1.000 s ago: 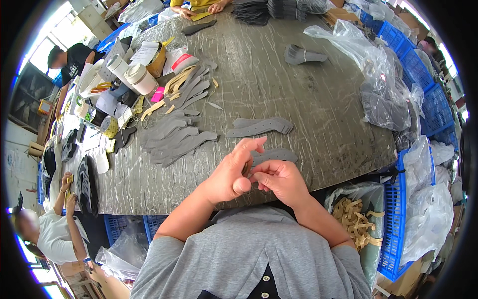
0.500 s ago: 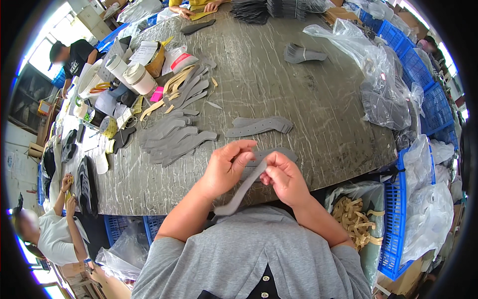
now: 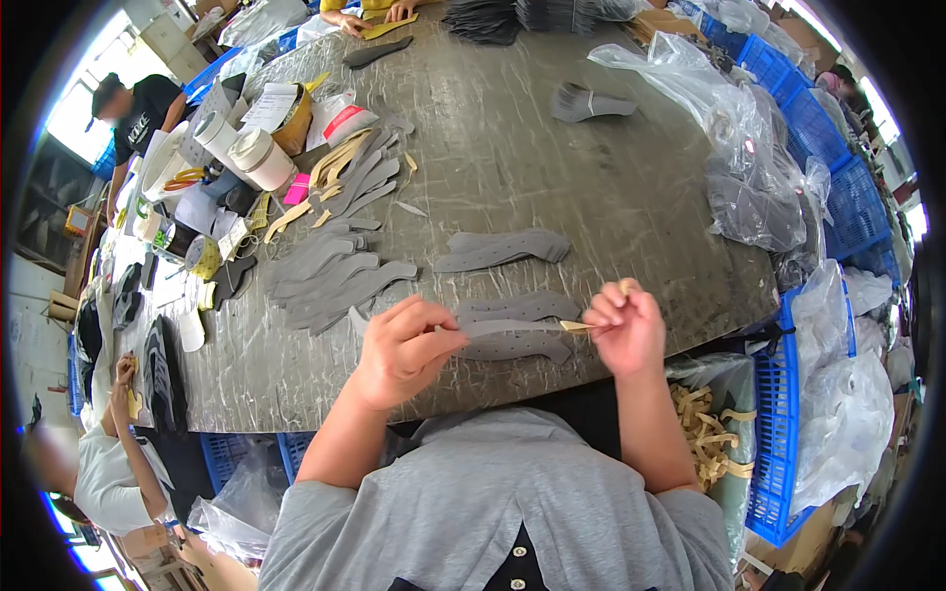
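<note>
My left hand [image 3: 406, 347] is closed on one end of a thin grey strip [image 3: 507, 326], seen nearly edge-on over the table. At the strip's right end a tan backing paper [image 3: 575, 326] stands partly away from it. The fingers of my right hand [image 3: 631, 330] are curled in a pinch at that paper's end. Behind and below the strip lie grey curved pieces [image 3: 517, 347] with small holes. Farther off is another stack of holed grey pieces [image 3: 505, 250]. Many plain grey pieces [image 3: 340, 281] are fanned out left of my hands.
Tan peeled strips fill a lined bin [image 3: 705, 433] at my right, beside a blue crate [image 3: 777, 433]. Clear plastic bags [image 3: 754, 187] lie along the right edge. White containers [image 3: 261, 160] and papers crowd the left. A co-worker's hands [image 3: 370, 22] work at the far edge.
My hands have moved apart, the right one to the right and the left one to the left. The strip has swung from hanging diagonally to level, and tan backing now shows at its right end.
</note>
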The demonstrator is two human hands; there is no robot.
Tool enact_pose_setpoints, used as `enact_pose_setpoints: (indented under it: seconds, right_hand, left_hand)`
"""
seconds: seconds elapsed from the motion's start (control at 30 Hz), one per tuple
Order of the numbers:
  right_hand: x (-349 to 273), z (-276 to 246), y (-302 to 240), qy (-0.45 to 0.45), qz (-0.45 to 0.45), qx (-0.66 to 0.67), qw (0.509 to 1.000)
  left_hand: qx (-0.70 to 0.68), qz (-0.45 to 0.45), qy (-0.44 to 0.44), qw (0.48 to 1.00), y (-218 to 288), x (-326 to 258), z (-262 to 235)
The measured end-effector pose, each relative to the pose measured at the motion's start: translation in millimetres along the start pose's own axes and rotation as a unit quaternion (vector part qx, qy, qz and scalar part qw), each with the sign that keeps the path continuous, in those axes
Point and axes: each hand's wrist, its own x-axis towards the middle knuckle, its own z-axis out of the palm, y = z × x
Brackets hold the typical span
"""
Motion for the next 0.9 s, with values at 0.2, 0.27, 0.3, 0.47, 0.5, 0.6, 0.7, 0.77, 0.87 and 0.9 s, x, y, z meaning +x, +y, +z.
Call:
enact_pose_setpoints:
  seconds: [0.2, 0.27, 0.3, 0.47, 0.5, 0.6, 0.7, 0.77, 0.87, 0.9]
  right_hand:
    - [-18, -20, -51, 0.093, -0.078, -0.355, 0.927]
    - [-28, -19, -44, 0.079, -0.044, -0.480, 0.872]
    - [-33, -16, -33, 0.041, -0.005, -0.495, 0.868]
    - [-35, -18, 12, -0.013, 0.052, -0.484, 0.873]
    - [-31, -22, 15, -0.005, 0.039, -0.507, 0.861]
    - [-27, -17, 19, 0.034, 0.036, -0.528, 0.848]
    - [-25, -23, 18, 0.038, 0.045, -0.536, 0.842]
    - [-24, -30, 24, 0.034, 0.007, -0.583, 0.812]
    - [-26, -33, 31, 0.030, -0.020, -0.623, 0.781]
    - [-26, -33, 32, 0.033, -0.020, -0.637, 0.770]
  left_hand:
    - [-0.013, -0.267, -0.001, 0.964, 9, -16, -7]
    - [-0.028, -0.375, -0.020, 0.927, 12, -14, -6]
    - [-0.032, -0.389, -0.030, 0.920, 10, -14, -4]
    - [-0.071, -0.405, -0.056, 0.910, 7, -20, 9]
    - [-0.087, -0.423, -0.062, 0.900, 9, -19, 8]
    - [-0.130, -0.455, -0.064, 0.879, 9, -20, 8]
    - [-0.137, -0.475, -0.080, 0.866, 4, -23, 8]
    - [-0.115, -0.483, -0.105, 0.861, -1, -27, 12]
    - [-0.072, -0.493, -0.139, 0.856, -8, -32, 22]
    - [-0.065, -0.497, -0.141, 0.854, -8, -33, 25]
